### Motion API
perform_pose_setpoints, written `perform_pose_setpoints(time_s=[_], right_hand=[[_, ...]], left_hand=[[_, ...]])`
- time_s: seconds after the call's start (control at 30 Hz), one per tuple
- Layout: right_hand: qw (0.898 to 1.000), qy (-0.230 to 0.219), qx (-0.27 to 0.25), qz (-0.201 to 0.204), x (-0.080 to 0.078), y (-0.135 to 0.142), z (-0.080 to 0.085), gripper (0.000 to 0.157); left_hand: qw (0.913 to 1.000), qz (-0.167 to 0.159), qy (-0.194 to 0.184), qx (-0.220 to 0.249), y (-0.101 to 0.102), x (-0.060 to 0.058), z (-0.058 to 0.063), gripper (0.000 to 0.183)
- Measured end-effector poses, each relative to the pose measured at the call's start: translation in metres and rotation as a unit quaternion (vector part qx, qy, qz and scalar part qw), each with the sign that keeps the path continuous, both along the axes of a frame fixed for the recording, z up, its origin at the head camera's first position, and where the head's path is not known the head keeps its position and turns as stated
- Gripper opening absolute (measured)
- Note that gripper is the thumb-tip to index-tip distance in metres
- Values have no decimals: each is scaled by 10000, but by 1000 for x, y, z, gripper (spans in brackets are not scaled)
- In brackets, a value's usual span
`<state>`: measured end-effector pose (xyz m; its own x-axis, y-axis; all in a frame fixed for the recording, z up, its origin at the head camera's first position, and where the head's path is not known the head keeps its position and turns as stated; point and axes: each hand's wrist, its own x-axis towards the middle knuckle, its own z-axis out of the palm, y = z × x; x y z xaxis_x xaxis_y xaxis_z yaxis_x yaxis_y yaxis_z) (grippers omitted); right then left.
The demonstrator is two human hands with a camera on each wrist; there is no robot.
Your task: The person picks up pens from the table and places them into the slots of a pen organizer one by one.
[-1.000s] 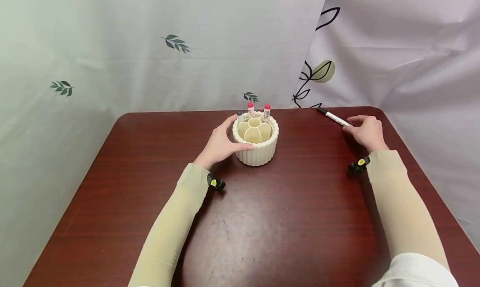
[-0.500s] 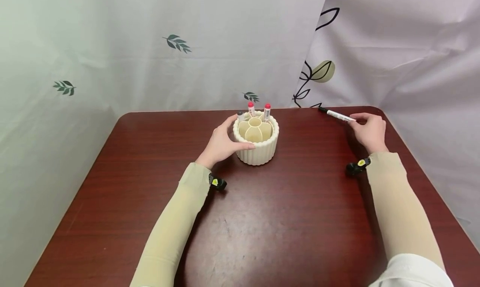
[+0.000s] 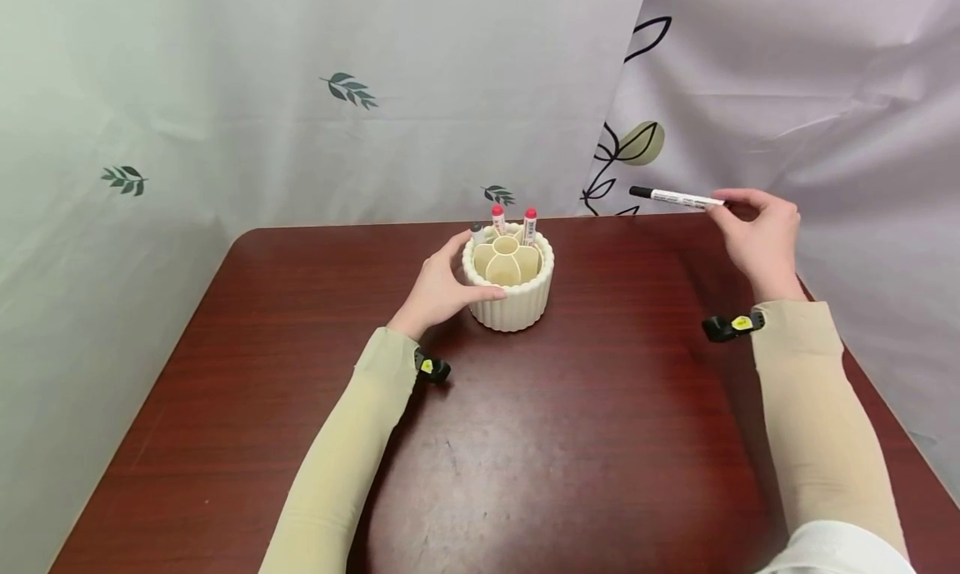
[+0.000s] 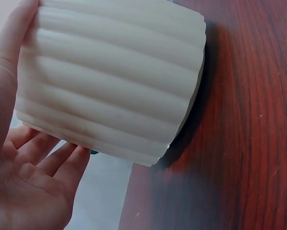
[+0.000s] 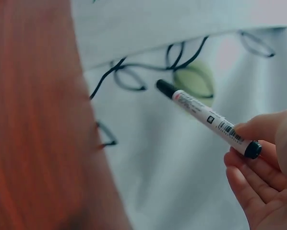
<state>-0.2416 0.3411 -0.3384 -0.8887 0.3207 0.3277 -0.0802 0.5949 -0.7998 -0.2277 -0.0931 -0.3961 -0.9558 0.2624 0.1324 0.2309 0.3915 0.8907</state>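
A cream, ribbed pen holder (image 3: 512,309) with petal-shaped compartments stands upright near the back of the table. Two red-capped markers (image 3: 530,224) and one dark-capped marker (image 3: 477,232) poke out of it. My left hand (image 3: 438,289) holds the holder from its left side, thumb along the front and fingers behind. In the left wrist view, its ribbed wall (image 4: 110,81) lies between thumb and fingers. Off to the right, my right hand (image 3: 767,237) pinches a white marker (image 3: 684,199) by its rear end, above the table. Its black cap (image 5: 166,88) points left, away from the hand.
The dark red wooden table (image 3: 570,441) has its back edge against a pale fabric curtain (image 3: 420,124) printed with leaves. Another curtain panel (image 3: 795,107) hangs at the right. Black cameras are strapped to both wrists.
My right hand has lifted the black-capped marker off the table, up and slightly to the right. The left hand and the pen holder have stayed in place.
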Motion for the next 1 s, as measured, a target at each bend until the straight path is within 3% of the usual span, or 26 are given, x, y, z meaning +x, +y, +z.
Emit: perform_pose_setpoints(time_s=[0.23,0.53,0.77,1.0], right_hand=[[9957,398,-787,278,9,-14,22,26],[9866,693,-1260,775,20,-44,46,30],[9759,1124,-1346,1301,34,-74,61,30],[9683,1568,-1188,1536,56,-102,81,26]], left_hand=[[10000,-6,-22,47,1,0,-2,113],[9999,16,-50,100,1,0,-3,114],[9999,39,-24,93,-1,0,-6,113],[9999,35,70,132,1,-3,-5,110]])
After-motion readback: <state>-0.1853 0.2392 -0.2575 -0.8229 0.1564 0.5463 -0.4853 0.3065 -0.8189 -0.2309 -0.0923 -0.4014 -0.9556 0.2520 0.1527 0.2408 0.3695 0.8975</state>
